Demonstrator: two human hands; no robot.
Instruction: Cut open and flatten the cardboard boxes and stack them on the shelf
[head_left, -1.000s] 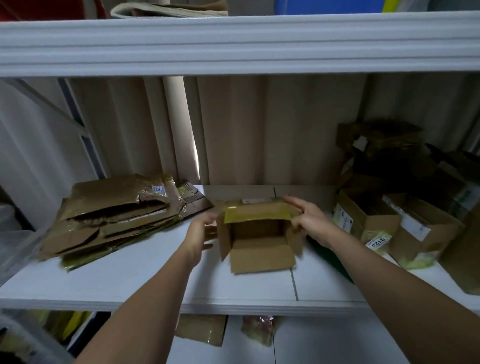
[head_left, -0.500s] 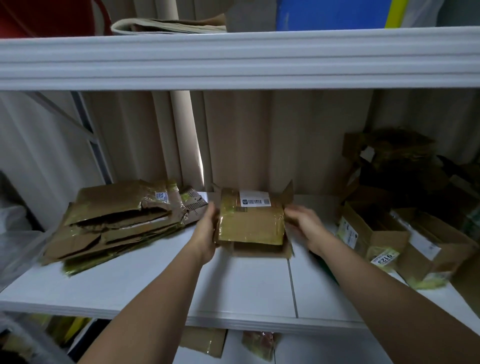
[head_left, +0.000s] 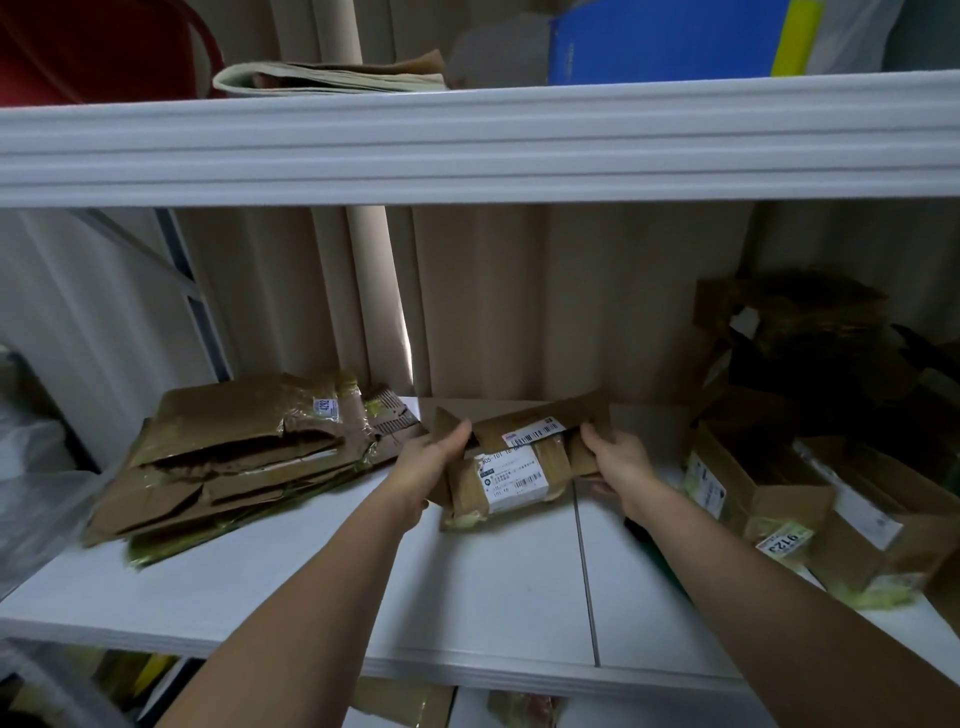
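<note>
The small box, half collapsed, is lying on the shelf just right of the flattened stack, long axis running left to right. The left hand is gripping its left end and the right hand its right end, fingers curled round the flaps. The left hand is nearer the stack, so the box probably goes leftward. Right of the box, open cartons are sitting unflattened; their insides are too dark to tell.
</note>
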